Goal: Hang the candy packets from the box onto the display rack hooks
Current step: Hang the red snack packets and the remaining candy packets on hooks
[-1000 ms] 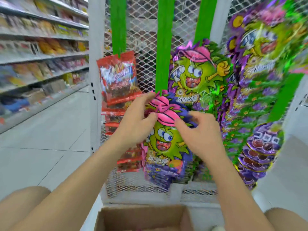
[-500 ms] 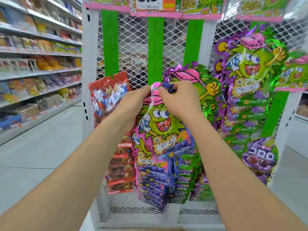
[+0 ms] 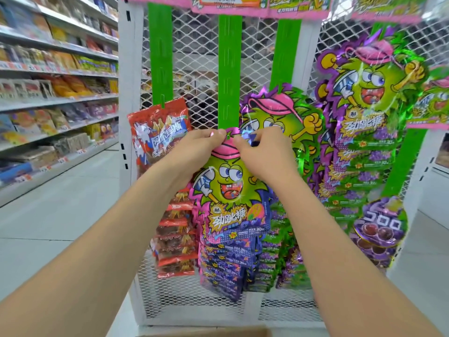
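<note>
Glossy foil packets (image 3: 230,190), diamond-mesh rack (image 3: 194,57)

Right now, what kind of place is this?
Most likely a supermarket or convenience store aisle: stocked shelves with price tags on the left, a white mesh display rack with green hanging strips, and strings of candy packets hung on it.

Green-faced purple candy packets (image 3: 230,205)
</note>
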Demonstrator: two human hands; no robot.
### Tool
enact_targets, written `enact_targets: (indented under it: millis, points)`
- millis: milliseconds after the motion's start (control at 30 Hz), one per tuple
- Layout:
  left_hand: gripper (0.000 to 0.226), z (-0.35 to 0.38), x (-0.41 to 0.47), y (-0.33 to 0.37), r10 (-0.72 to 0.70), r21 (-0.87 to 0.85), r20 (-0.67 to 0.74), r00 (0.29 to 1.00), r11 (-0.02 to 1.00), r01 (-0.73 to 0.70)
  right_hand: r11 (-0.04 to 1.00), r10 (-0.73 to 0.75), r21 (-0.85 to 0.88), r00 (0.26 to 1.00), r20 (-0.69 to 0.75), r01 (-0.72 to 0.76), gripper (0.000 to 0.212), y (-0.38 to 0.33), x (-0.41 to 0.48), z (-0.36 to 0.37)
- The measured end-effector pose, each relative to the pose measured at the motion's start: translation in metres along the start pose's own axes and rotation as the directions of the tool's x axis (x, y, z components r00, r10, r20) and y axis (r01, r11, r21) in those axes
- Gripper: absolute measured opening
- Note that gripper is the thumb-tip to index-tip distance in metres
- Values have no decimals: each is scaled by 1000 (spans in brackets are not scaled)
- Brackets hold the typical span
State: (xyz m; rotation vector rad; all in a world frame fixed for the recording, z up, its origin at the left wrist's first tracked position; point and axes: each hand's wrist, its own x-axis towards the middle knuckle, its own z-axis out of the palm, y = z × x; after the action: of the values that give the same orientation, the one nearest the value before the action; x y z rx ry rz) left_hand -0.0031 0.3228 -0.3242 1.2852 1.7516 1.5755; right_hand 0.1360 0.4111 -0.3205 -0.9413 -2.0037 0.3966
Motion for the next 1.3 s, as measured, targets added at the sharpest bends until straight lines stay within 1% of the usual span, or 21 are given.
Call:
enact_targets:
  millis: [100,200,300,367,433,500,533,567,633,667,700,733,767,800,833,900,967,1033,1100,1233,1300]
  points:
    - [27,6,-8,-7,180,116,-102,978,979,-168,995,-70,-74,996,-58,66,41,9,-5,9]
    - [26,11,-11,-19,306,286,-250,918,930,-232,983,-146,-131,977,-153,127,44,14,-13,16]
    - [40,16,-23,-36,495,459,-283,821,822,-337,949,-257,-262,911,-324,174,37,19,-32,18]
    - [47,21,-38,-52,629,562,-254,735,714,-417,940,-334,-201,874,-353,277,29,24,-58,22]
    - [48,27,-57,-79,714,682,-227,663,603,-415,928,-362,15,909,-205,373,18,33,-96,33]
    - [39,32,-80,-110,770,785,-221,598,505,-360,943,-296,197,945,136,267,8,46,-136,45]
    - [31,34,-92,-128,784,814,-216,582,474,-337,967,-230,187,910,345,173,11,57,-152,53]
    - [21,36,-103,-148,783,827,-185,593,451,-337,987,-155,128,821,550,100,13,72,-168,64]
    - [8,41,-125,-196,707,808,-30,707,433,-399,1000,19,-29,531,847,12,15,112,-202,96]
    - [7,42,-135,-222,618,785,77,782,446,-430,995,102,-102,410,906,-23,14,132,-221,113]
    - [5,45,-145,-246,474,771,169,864,483,-415,983,184,-166,324,928,-82,14,153,-241,131]
    - [6,46,-155,-272,277,774,238,931,524,-354,964,254,-220,271,928,-149,15,172,-261,147]
    - [8,48,-165,-295,39,798,292,956,540,-266,945,312,-272,250,917,-183,18,191,-280,162]
    - [10,51,-174,-321,-175,826,337,925,527,-201,928,359,-319,236,903,-192,21,208,-300,175]
    - [10,53,-184,-345,-340,843,367,866,514,-155,914,396,-360,224,890,-187,23,222,-319,187]
    - [13,57,-205,-395,-567,861,355,743,508,-24,890,456,-441,172,873,-120,18,244,-354,206]
    - [25,63,-228,-446,-722,896,288,628,435,89,875,484,-479,103,869,-73,9,255,-381,218]
    - [39,72,-249,-475,-817,914,232,527,368,168,865,498,-493,54,865,-90,9,260,-394,227]
    - [57,80,-266,-495,-875,922,135,466,283,263,865,494,-488,33,869,-113,17,269,-397,238]
    - [95,93,-285,-526,-918,835,-59,393,170,524,858,492,-467,76,868,-214,16,289,-395,251]
    - [108,96,-292,-540,-924,815,-88,371,147,560,856,479,-444,85,874,-266,20,295,-397,253]
